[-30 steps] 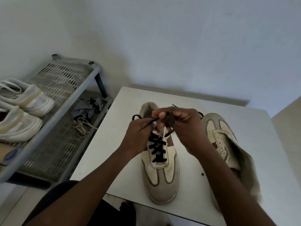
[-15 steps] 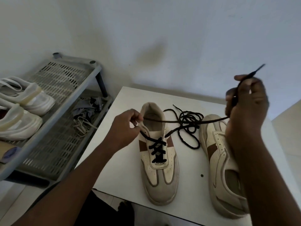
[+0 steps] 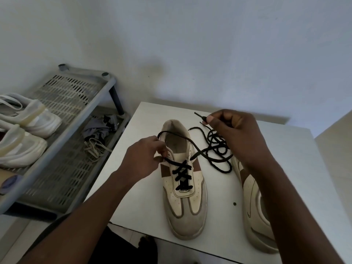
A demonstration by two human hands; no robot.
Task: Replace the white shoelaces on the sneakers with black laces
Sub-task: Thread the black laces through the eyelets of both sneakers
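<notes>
A cream and brown sneaker (image 3: 185, 204) lies toe towards me on the white table (image 3: 137, 180), its lower eyelets crossed with a black lace (image 3: 182, 173). My left hand (image 3: 144, 159) pinches the sneaker's left eyelet flap near the top. My right hand (image 3: 234, 130) pinches the tip end of that black lace above the table's far side. A loose tangle of black lace (image 3: 219, 147) lies between the two shoes. The second sneaker (image 3: 255, 216) lies at the right, partly hidden by my right forearm; no lace shows on it.
A grey slatted shoe rack (image 3: 62, 141) stands left of the table, with two white shoes (image 3: 24, 134) on its top shelf. On the lower shelf lie pale laces (image 3: 95, 149) and a dark crumpled cloth (image 3: 101, 128). A white wall rises behind the table.
My right hand has come down and leftwards from its high pull at the right, so the black lace now hangs slack over the shoe opening. My left hand stays on the eyelet flap.
</notes>
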